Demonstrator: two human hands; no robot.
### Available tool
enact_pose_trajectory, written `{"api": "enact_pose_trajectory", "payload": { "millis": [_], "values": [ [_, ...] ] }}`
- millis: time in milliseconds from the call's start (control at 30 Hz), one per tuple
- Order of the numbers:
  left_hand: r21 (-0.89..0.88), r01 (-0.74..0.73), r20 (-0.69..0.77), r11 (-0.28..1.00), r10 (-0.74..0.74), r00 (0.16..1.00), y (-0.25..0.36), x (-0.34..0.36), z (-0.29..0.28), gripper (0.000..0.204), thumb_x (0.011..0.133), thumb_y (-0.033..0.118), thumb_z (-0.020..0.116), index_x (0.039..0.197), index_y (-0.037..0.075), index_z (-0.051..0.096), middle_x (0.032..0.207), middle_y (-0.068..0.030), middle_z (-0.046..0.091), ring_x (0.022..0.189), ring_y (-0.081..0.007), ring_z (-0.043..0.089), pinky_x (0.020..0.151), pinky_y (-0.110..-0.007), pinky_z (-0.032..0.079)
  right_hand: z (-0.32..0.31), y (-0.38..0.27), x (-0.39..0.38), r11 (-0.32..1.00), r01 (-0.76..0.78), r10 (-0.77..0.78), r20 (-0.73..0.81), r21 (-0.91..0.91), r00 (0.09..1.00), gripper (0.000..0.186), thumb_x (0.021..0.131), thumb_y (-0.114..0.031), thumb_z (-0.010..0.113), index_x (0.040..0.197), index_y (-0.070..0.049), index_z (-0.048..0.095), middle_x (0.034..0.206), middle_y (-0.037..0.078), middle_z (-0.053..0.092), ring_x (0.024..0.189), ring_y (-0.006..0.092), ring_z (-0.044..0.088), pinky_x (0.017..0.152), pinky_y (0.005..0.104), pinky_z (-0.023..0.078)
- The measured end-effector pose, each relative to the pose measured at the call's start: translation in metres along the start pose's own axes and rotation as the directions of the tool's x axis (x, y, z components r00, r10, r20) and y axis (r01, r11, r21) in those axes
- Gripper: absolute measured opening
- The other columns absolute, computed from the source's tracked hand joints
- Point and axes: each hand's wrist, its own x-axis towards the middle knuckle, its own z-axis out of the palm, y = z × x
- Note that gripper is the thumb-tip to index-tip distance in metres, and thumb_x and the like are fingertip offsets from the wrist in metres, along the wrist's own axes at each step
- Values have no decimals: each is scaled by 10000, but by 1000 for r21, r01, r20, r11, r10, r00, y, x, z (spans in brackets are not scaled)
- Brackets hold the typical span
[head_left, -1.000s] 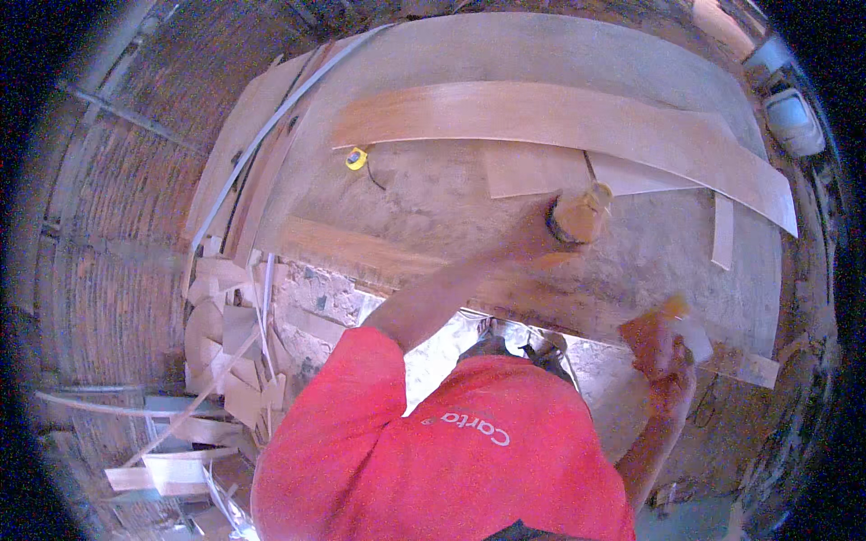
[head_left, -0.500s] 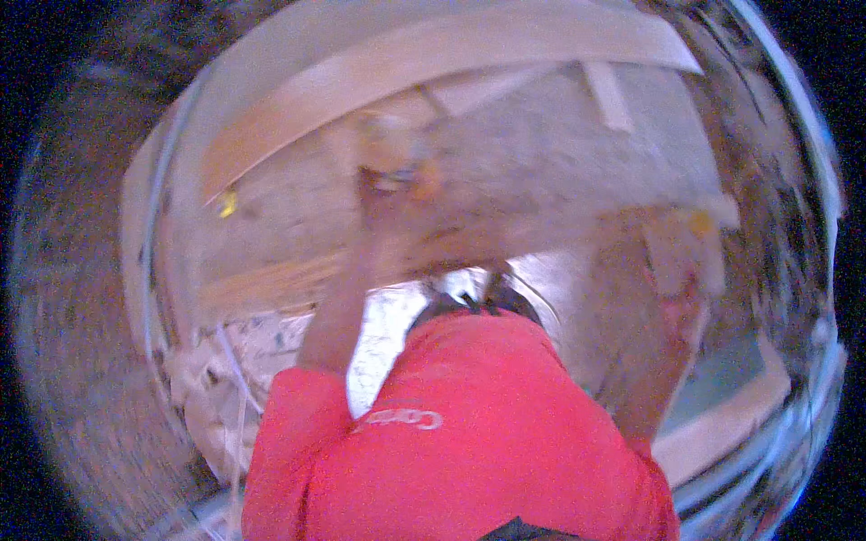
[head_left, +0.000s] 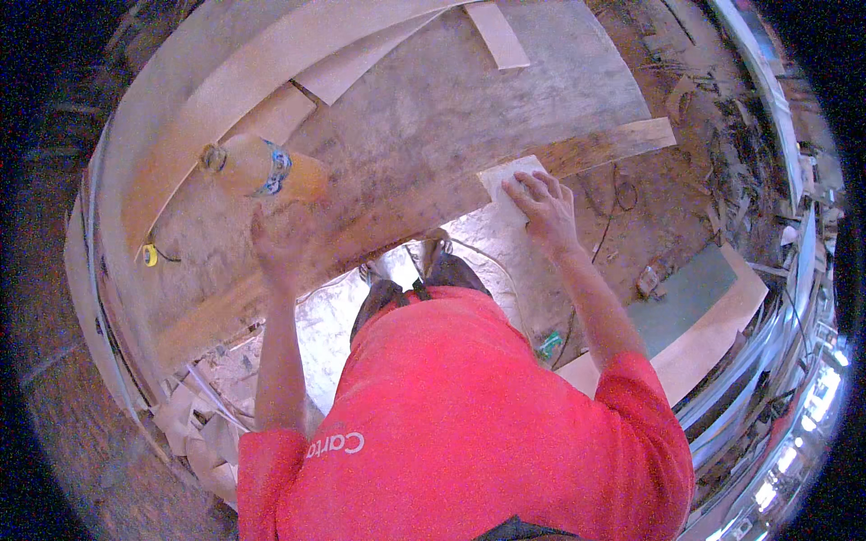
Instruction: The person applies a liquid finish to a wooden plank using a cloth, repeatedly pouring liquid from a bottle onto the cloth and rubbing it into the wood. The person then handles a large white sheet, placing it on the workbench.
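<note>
A plastic bottle (head_left: 250,166) with a blue label and orange-tinted body appears to lie on its side on the stained wooden board (head_left: 406,153), mouth toward the left. Just below it my left hand (head_left: 278,239) is open, slightly blurred, fingers apart and holding nothing. My right hand (head_left: 541,200) has bent fingers on a pale square piece (head_left: 499,176), paper or thin sheet, at the board's near edge; its thumb is mostly hidden. A long curved plywood strip (head_left: 171,167) runs behind the bottle, with a small yellow tape measure (head_left: 150,255) beside it.
Loose pale offcuts (head_left: 493,32) lie at the far side and scraps (head_left: 194,410) at lower left. A cable (head_left: 613,203) runs down on the right, near a greenish panel (head_left: 677,302) and long metal strips (head_left: 735,379). My feet (head_left: 431,243) show below the board's edge.
My left hand has let go of the bottle, which now appears tipped sideways farther left in view. My right hand has brought the pale piece to the board's edge. The view has swung round.
</note>
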Motion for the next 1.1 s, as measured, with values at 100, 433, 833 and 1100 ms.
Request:
{"api": "enact_pose_trajectory", "payload": {
  "millis": [100, 433, 833, 1100],
  "values": [
    [547, -424, 246, 722, 345, 906, 10, -25, -16, 799, 715, 383, 943, 1391, 120, 609, 1445, -122, 589, 1366, -322, 540, 1196, -536, 343, 12, -5, 1, 1000, 12, -13, -25, -13, 1000, 786, 688, 1, 723, 1406, -308, 641, 1464, -12, 597, 1370, 302, 504, 1077, 496, 397],
    [465, -148, 309, 873, -3, 951, -23, -85, -33, 837, 688, 366, 939, 1451, 219, 628, 1622, -175, 432, 1528, -345, 362, 1264, -546, 198, 13, 0, 11, 990, -122, 120, -31, -67, 992, 743, 679, -45, 771, 1365, -309, 666, 1413, -20, 620, 1300, 286, 537, 983, 495, 438],
    [408, -71, 368, 910, -93, 925, -16, -77, -40, 825, 647, 310, 961, 1412, 215, 667, 1584, -178, 452, 1466, -347, 443, 1192, -461, 385, -31, -46, -18, 999, -41, 41, -23, 24, 999, 733, 671, 1, 737, 1352, -263, 677, 1362, -19, 644, 1283, 273, 541, 1003, 481, 428],
    [404, -101, 355, 909, -54, 933, -26, -75, -38, 807, 617, 308, 973, 1373, 243, 696, 1550, -197, 469, 1423, -392, 469, 1160, -451, 439, 19, -48, 5, 998, 49, -46, -71, 44, 996, 736, 719, 30, 673, 1391, -270, 652, 1438, -7, 597, 1355, 294, 498, 1074, 494, 389]
  ]
}}
